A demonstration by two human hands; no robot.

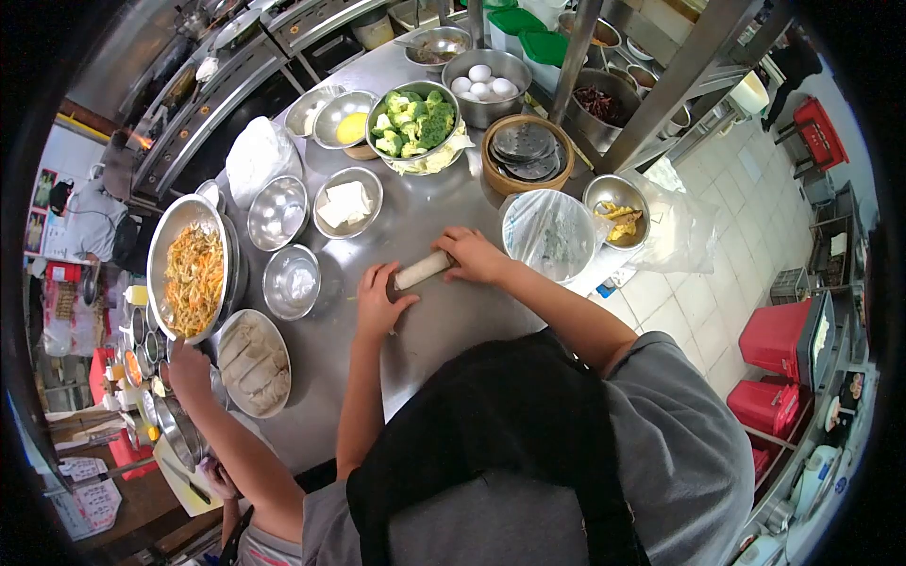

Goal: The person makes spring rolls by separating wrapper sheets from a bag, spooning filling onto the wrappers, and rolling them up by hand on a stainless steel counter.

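Observation:
A pale rolled wrapper (422, 271) lies on the steel table (429, 330) between my two hands. My left hand (380, 300) is at its left end, fingers apart and resting on the tabletop. At the right end, the fingers of my right hand (464, 255) are bent around the roll and touch it. To the left stand a small empty metal bowl (292, 282) and an oval dish of folded pale rolls (254, 364). Further left is a large bowl of shredded vegetable filling (195, 280). White blocks (345, 204) sit in a bowl behind the roll.
A co-worker's hand (192, 371) reaches to the filling bowl's near rim. Behind stand a broccoli bowl (413, 124), an egg bowl (486, 87) and a bamboo steamer (528, 154). A plastic-covered tub (549, 235) is near my right forearm. Metal shelf posts (574, 61) rise at the back right.

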